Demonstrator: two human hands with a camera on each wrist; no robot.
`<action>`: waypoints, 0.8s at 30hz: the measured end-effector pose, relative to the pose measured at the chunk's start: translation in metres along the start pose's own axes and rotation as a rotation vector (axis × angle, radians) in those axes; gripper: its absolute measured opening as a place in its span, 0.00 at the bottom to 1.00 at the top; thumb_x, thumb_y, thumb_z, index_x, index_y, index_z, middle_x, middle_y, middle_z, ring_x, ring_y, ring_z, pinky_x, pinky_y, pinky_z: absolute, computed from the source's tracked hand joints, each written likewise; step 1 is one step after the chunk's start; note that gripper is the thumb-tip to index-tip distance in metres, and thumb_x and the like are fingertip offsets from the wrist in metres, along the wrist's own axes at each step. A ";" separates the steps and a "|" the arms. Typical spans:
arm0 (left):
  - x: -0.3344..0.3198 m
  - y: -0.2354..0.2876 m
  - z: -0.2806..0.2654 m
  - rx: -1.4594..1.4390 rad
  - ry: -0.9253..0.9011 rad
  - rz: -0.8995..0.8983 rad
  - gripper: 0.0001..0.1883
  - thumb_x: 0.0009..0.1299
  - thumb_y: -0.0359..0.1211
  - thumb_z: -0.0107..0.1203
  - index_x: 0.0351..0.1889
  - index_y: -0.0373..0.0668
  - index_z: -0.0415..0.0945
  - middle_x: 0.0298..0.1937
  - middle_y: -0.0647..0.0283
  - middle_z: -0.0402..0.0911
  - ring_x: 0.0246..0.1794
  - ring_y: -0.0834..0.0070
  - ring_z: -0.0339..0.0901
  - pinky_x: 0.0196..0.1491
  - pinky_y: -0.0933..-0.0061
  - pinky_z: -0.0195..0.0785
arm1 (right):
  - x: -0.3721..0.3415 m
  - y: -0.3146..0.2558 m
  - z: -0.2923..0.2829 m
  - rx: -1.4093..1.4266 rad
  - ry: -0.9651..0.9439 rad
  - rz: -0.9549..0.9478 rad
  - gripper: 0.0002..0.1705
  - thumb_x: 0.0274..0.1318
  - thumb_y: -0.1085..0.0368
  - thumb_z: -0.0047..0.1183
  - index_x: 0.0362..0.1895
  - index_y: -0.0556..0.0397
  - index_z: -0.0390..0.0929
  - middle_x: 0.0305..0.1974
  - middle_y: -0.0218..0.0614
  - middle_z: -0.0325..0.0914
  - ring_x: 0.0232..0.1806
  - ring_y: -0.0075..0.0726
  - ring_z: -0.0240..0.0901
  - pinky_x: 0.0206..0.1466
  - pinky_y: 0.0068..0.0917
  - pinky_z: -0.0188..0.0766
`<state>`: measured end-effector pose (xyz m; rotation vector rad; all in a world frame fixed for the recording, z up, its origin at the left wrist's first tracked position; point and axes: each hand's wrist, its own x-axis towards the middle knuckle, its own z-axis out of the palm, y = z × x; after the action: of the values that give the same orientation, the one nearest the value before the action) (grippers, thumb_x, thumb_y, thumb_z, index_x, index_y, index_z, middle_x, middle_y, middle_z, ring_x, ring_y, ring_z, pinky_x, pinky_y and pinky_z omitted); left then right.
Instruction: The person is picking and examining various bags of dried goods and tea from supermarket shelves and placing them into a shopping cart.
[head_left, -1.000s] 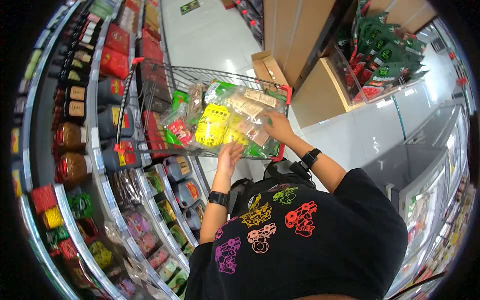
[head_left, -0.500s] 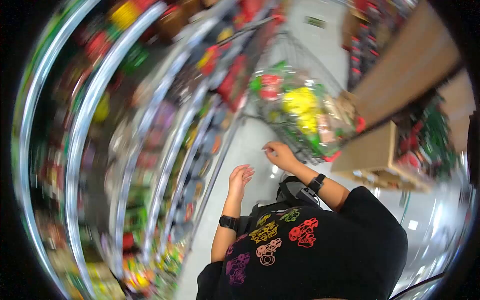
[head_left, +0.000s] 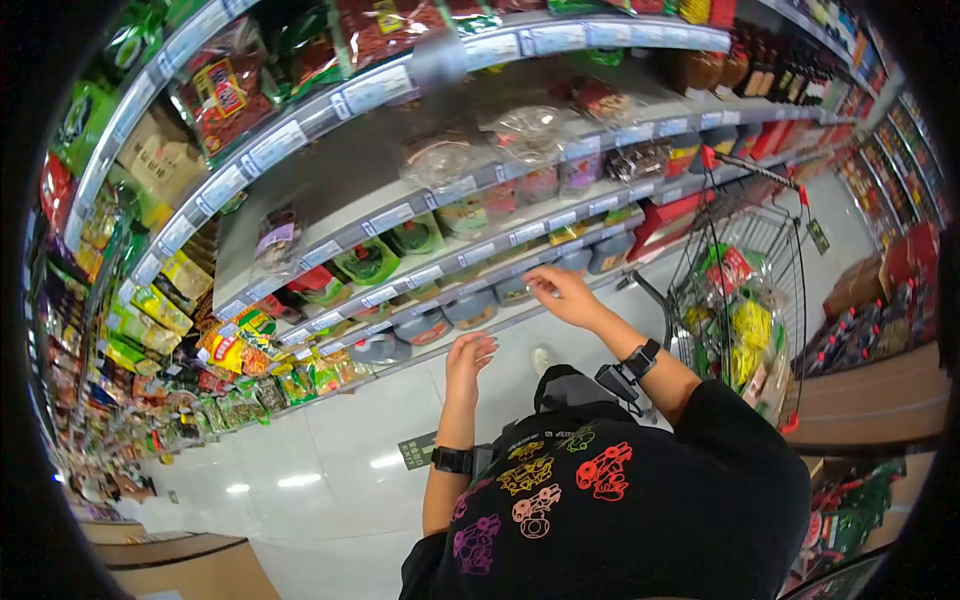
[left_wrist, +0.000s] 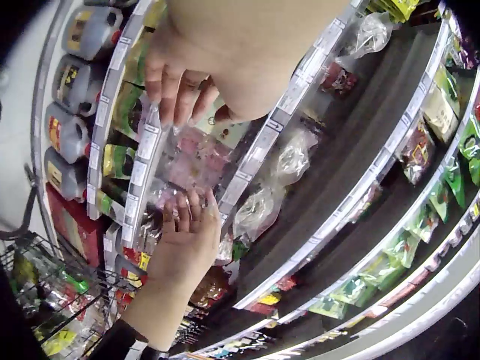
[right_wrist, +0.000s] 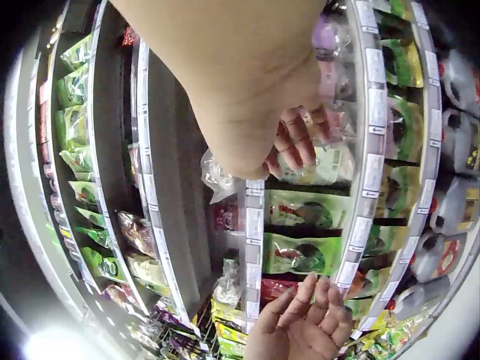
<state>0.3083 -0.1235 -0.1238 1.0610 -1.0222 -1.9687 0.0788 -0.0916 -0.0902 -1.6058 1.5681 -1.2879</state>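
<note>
My left hand (head_left: 468,368) is held out in front of the body with fingers loosely bent and nothing in them. Slightly further forward is my right hand (head_left: 565,297), likewise holding nothing, its fingers relaxed. Both hover apart before a store shelf (head_left: 330,190). In the left wrist view, the left hand (left_wrist: 217,67) overlaps pink packages (left_wrist: 191,161) on the shelf, with the right hand (left_wrist: 187,232) below it. The right wrist view has the left hand (right_wrist: 300,322) with fingers spread, near green bags (right_wrist: 304,251) on the shelf.
At the right stands a shopping cart (head_left: 803,270) loaded with bagged goods, including a yellow bag (head_left: 752,325). Grey jugs (head_left: 470,310) line the bottom shelf. Tiled floor (head_left: 330,440) runs along the shelving. A green floor sign (head_left: 416,450) lies behind the left forearm.
Both hands have left the bags in the cart and drawn back toward the body. The view has turned left, so the shelves now lie ahead and the cart is at the right.
</note>
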 end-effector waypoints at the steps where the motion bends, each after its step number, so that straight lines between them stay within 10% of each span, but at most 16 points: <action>1: 0.003 0.008 -0.001 -0.010 0.008 0.012 0.11 0.64 0.35 0.41 0.40 0.41 0.68 0.36 0.61 0.75 0.37 0.74 0.74 0.38 0.78 0.64 | 0.014 0.001 0.002 0.101 -0.021 0.056 0.12 0.49 0.70 0.46 0.41 0.55 0.71 0.32 0.35 0.73 0.32 0.31 0.72 0.35 0.22 0.68; 6: 0.044 0.056 -0.004 -0.024 -0.015 0.117 0.14 0.66 0.40 0.40 0.40 0.41 0.67 0.36 0.60 0.75 0.38 0.73 0.74 0.39 0.77 0.64 | 0.082 -0.027 -0.008 0.949 -0.117 0.494 0.21 0.59 0.54 0.35 0.48 0.56 0.67 0.36 0.37 0.72 0.36 0.33 0.72 0.37 0.29 0.71; 11: 0.096 0.118 0.011 0.023 -0.061 0.132 0.20 0.67 0.47 0.34 0.37 0.40 0.67 0.35 0.60 0.75 0.37 0.72 0.74 0.38 0.75 0.64 | 0.141 -0.029 -0.026 1.078 -0.194 0.492 0.36 0.57 0.38 0.22 0.49 0.55 0.66 0.37 0.39 0.72 0.38 0.35 0.71 0.37 0.34 0.70; 24: 0.173 0.196 0.013 0.063 -0.248 0.099 0.07 0.64 0.32 0.43 0.30 0.40 0.70 0.33 0.60 0.75 0.36 0.75 0.73 0.36 0.75 0.64 | 0.200 -0.015 -0.023 0.946 -0.121 0.610 0.24 0.59 0.52 0.28 0.43 0.60 0.65 0.38 0.47 0.72 0.34 0.44 0.73 0.31 0.35 0.72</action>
<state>0.2564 -0.3536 -0.0103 0.7953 -1.2518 -2.0327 0.0369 -0.2756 -0.0172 -0.5414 0.9785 -1.2446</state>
